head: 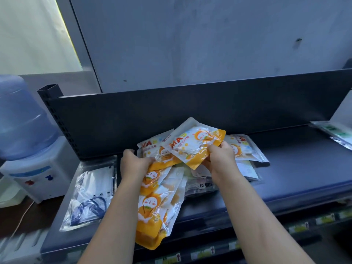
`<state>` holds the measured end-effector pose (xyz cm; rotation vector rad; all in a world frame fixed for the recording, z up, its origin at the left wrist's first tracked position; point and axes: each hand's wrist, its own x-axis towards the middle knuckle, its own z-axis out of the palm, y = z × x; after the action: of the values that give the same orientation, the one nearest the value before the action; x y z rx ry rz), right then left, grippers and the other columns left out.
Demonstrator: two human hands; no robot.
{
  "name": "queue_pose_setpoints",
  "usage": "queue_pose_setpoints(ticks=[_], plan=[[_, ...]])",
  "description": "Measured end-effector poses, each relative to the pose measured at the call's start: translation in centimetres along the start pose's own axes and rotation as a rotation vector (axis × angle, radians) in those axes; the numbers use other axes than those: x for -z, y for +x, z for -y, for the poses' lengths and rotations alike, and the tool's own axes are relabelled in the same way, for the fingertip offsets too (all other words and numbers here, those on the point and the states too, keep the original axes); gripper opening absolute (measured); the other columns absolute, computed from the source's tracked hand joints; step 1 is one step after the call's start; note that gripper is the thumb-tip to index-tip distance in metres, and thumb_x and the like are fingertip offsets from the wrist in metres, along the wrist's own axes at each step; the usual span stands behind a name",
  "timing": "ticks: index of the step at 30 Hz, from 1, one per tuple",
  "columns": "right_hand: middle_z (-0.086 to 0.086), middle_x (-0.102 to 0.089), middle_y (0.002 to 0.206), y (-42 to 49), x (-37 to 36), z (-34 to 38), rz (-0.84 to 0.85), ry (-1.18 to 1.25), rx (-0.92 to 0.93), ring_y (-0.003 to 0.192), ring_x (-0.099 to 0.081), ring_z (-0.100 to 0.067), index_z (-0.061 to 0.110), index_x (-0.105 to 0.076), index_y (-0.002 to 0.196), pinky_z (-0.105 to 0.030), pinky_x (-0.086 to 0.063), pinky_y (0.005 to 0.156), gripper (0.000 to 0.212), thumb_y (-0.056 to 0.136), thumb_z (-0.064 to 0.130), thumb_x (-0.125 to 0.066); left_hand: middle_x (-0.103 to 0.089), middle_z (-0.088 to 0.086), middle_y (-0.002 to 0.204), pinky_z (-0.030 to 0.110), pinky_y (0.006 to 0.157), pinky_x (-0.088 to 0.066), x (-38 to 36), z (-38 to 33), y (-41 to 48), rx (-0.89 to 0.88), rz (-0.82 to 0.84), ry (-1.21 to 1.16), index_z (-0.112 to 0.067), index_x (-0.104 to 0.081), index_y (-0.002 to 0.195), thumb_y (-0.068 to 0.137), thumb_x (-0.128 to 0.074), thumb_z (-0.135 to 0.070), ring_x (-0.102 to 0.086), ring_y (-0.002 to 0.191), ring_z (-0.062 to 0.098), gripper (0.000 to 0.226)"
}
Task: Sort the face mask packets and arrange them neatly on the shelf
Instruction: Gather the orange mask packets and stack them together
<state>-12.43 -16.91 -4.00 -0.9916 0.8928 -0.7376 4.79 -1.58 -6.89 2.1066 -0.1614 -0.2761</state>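
A white water dispenser (36,180), with a red tap (29,182) and a blue tap (49,177) on its front, carries an upturned blue bottle (22,119), stands on a brown surface (11,221) where a thin white cable (22,216) trails just in front of it, with a pale window (32,31) above it and a grey wall (209,44) up to its right.

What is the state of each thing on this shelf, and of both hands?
left hand, grips the fanned orange packets.
right hand, holds the top orange packet.
top orange packet, tilted, raised at its far end.
fanned orange packets, overlapping, lying on the shelf.
clear packet, flat, at the left end, untouched.
green packet, far right, blurred.
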Motion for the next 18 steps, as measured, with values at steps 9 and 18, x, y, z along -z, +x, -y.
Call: queue_pose_setpoints(ticks=[9,18], plan=[[-0.012,-0.077,0.112,0.3,0.4,-0.1,0.017,0.012,0.022,0.102,-0.077,-0.032,0.016,-0.067,0.111,-0.054,-0.064,0.090,0.018,0.103,0.007,-0.054,-0.059,0.004,0.137,0.044,0.095,-0.056,-0.6,0.8,0.6,-0.161,-0.097,-0.258,-0.020,-0.052,0.141,0.080,-0.089,-0.021,-0.062,0.118,0.025,0.071],[-0.013,-0.078,0.112,1.5,1.7,0.1,0.003,0.054,0.059,0.101,-0.078,-0.031,0.014,-0.067,0.114,-0.047,-0.066,0.085,0.019,0.104,0.004,-0.054,-0.064,-0.004,0.129,0.036,0.094,-0.055,-1.5,0.4,1.4,-0.226,-0.174,-0.453,-0.021,-0.060,0.134,0.082,-0.084,-0.011,-0.063,0.116,0.017,0.058]])
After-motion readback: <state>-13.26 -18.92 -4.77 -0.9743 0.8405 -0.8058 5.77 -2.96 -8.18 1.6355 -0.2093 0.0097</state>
